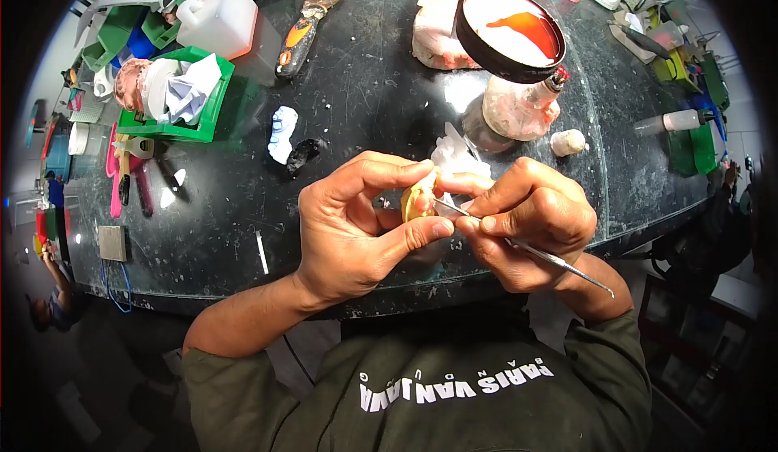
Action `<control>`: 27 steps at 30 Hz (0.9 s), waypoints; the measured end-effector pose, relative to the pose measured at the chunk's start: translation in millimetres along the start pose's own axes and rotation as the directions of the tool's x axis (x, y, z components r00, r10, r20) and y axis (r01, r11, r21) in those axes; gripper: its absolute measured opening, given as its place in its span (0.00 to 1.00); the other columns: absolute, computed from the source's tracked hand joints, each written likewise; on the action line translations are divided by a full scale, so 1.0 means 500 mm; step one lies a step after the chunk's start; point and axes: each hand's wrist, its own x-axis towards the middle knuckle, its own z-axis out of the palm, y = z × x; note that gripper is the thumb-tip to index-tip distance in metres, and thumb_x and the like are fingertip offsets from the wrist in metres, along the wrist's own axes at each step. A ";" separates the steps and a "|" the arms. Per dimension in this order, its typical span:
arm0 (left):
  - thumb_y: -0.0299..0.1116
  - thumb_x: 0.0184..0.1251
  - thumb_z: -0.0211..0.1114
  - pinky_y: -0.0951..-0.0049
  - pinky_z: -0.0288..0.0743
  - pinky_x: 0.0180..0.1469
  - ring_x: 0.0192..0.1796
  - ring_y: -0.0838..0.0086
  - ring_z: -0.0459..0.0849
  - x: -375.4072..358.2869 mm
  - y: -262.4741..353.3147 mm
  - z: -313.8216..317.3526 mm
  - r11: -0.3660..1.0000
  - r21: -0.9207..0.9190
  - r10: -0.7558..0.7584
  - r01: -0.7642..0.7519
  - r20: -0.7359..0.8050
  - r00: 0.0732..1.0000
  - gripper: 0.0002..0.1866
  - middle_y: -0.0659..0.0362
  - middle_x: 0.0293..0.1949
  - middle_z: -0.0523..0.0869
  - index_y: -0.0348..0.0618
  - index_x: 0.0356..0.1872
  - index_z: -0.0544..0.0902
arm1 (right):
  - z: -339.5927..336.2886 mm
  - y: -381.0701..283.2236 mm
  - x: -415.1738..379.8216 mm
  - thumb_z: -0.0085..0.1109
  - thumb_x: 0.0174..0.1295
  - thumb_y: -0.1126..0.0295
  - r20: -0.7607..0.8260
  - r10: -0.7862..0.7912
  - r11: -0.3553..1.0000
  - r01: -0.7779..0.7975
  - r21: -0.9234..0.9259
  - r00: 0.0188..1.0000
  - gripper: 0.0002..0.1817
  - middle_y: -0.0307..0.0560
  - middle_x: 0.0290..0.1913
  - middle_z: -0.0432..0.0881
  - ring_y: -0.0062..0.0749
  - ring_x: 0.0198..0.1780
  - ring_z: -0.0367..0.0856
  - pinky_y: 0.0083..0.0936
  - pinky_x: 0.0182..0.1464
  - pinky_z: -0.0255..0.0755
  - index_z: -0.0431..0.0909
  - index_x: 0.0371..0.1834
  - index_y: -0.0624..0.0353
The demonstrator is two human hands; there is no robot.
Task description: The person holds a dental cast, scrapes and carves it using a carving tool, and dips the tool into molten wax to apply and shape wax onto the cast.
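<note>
Near the table's front edge, my left hand (356, 221) pinches a small yellow and pink piece (418, 199) between thumb and fingers. My right hand (531, 221) is closed round a thin metal tool (559, 262), with one hooked end sticking out toward the lower right. The tool's other tip meets the piece or lies right beside it; the exact contact is too small to tell. Right-hand fingertips are also close to the piece. Just behind the hands lies crumpled white material (455, 154).
A round magnifier-like disc (510, 35) stands above a pink-stained flask (523, 108). A scraper (312, 23), a green bin (215, 104), a white jug (217, 16) and a blue-white packet (281, 134) are at left. A small bottle (569, 142) stands right. Two people are partly visible at the sides.
</note>
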 end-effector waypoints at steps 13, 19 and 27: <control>0.15 0.57 0.77 0.75 0.89 0.55 0.53 0.75 0.85 -0.003 -0.003 0.001 0.999 -0.025 -0.036 0.036 -0.022 0.999 0.20 0.53 0.52 0.83 0.34 0.51 0.85 | -0.005 0.000 -0.001 0.70 0.53 0.89 0.052 0.009 1.000 -0.008 -0.008 0.999 0.10 0.55 0.33 0.84 0.36 0.34 0.89 0.48 0.55 0.87 0.77 0.26 0.67; 0.14 0.57 0.77 0.74 0.90 0.55 0.53 0.74 0.85 -0.002 -0.003 -0.001 1.000 0.002 -0.018 0.018 -0.010 1.000 0.20 0.52 0.52 0.83 0.33 0.51 0.84 | -0.005 -0.004 0.004 0.70 0.52 0.89 0.048 0.031 0.999 -0.031 -0.012 0.998 0.10 0.54 0.32 0.85 0.36 0.35 0.90 0.46 0.55 0.88 0.77 0.25 0.67; 0.15 0.59 0.77 0.74 0.89 0.55 0.53 0.74 0.86 0.005 0.000 -0.005 0.999 -0.038 -0.030 0.031 0.023 0.999 0.21 0.54 0.50 0.84 0.33 0.54 0.83 | -0.001 0.001 0.001 0.69 0.51 0.90 -0.001 0.061 0.998 -0.061 0.026 0.998 0.11 0.52 0.29 0.85 0.32 0.33 0.88 0.47 0.56 0.87 0.76 0.24 0.65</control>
